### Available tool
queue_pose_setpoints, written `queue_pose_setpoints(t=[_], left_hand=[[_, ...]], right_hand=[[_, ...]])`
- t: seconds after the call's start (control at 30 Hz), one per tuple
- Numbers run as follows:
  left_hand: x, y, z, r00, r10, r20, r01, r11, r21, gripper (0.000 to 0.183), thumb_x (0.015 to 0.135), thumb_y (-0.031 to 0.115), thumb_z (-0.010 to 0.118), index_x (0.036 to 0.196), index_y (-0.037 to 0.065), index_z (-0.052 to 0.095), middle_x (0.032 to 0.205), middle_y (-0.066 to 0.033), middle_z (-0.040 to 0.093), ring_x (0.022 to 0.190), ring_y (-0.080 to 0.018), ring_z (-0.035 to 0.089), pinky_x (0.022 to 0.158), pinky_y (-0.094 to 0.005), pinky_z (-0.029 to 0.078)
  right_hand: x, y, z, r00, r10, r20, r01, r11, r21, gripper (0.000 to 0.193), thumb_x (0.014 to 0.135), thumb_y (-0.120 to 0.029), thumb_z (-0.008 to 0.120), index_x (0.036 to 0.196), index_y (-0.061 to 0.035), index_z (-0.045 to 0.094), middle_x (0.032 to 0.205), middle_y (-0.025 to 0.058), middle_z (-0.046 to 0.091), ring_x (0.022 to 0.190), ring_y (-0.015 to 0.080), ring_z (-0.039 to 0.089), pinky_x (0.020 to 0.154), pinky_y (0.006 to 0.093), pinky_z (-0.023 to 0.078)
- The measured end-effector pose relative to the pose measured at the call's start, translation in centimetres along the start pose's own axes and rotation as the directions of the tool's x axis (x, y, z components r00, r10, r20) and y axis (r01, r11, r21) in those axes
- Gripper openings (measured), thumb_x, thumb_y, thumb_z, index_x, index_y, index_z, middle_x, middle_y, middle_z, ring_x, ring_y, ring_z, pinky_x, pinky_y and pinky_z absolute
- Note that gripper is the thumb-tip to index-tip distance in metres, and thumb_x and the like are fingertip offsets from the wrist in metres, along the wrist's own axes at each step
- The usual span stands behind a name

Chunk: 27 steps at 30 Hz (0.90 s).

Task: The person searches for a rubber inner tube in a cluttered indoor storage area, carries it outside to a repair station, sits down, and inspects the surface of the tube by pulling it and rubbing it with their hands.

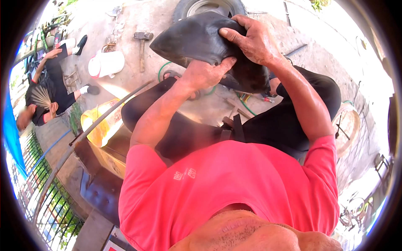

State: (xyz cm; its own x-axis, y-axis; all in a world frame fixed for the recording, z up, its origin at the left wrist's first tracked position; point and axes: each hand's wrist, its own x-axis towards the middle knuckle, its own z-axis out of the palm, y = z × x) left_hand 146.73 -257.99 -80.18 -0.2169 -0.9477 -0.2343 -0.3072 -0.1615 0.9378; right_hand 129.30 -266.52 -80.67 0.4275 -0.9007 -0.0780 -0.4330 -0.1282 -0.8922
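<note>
A smooth black piece (190,37), shaped like a bike saddle with a point toward the left, is up in front of me between both hands. Whether it is a whole seat or only a cover, I cannot make out. My left hand (205,74) grips its near edge, thumb pressed against the surface and the other fingers partly hidden. Higher up on the right, my right hand (251,39) clasps the far side, with the thumb on top. Below my hands the black material folds down toward my knees.
Beyond the piece lies a tyred wheel (209,7). A hammer (143,48) and a white container (106,64) are on the concrete to the left. A yellow bucket (98,123) stands near a long bent rod (109,111). Another person (52,83) sits at far left, holding a fan.
</note>
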Motion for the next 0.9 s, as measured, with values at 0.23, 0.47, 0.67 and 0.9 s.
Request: queue_pose_setpoints(t=[0.23,0.47,0.67,0.9], left_hand=[[-0.6,2.8,0.7,0.962,-0.249,0.109,0.262,0.957,-0.125,0.031,0.096,0.023,0.067,0.115,-0.001,0.061,0.093,-0.0053,0.065,0.076,-0.0128,0.062,0.064,-0.0279,0.056],[-0.9,1.8,0.5,0.981,-0.145,0.129,0.163,0.977,-0.137,0.027,0.096,0.018,0.067,0.114,-0.001,0.063,0.099,-0.0047,0.067,0.081,-0.0121,0.063,0.066,-0.0268,0.056],[-0.7,0.6,0.5,0.992,0.072,0.104,-0.066,0.996,-0.060,0.025,0.095,0.017,0.069,0.113,0.000,0.064,0.100,-0.0053,0.067,0.082,-0.0128,0.062,0.069,-0.0276,0.055],[-1.0,0.8,0.8,0.992,0.078,0.094,-0.062,0.985,-0.163,0.023,0.095,0.016,0.068,0.112,0.000,0.064,0.097,-0.0042,0.067,0.079,-0.0123,0.062,0.067,-0.0276,0.054]], right_hand=[[0.5,1.6,0.2,0.943,0.324,0.076,-0.332,0.902,0.276,0.052,0.100,-0.049,0.058,0.097,0.0006,0.073,0.083,-0.0035,0.066,0.078,0.0062,0.055,0.074,0.0257,0.048],[0.3,2.1,0.3,0.973,0.212,0.086,-0.226,0.830,0.510,0.051,0.100,-0.051,0.054,0.094,-0.0028,0.072,0.076,-0.0034,0.065,0.071,0.0051,0.055,0.067,0.0251,0.046],[-0.2,2.1,-0.2,0.980,0.185,0.072,-0.198,0.893,0.404,0.054,0.101,-0.053,0.052,0.099,-0.0032,0.073,0.082,-0.0023,0.067,0.076,0.0064,0.057,0.074,0.0252,0.047],[-0.4,0.4,-0.9,0.926,0.319,0.201,-0.377,0.801,0.465,0.051,0.102,-0.045,0.053,0.118,-0.0001,0.069,0.102,0.0097,0.070,0.088,0.0132,0.061,0.084,0.0279,0.049]])
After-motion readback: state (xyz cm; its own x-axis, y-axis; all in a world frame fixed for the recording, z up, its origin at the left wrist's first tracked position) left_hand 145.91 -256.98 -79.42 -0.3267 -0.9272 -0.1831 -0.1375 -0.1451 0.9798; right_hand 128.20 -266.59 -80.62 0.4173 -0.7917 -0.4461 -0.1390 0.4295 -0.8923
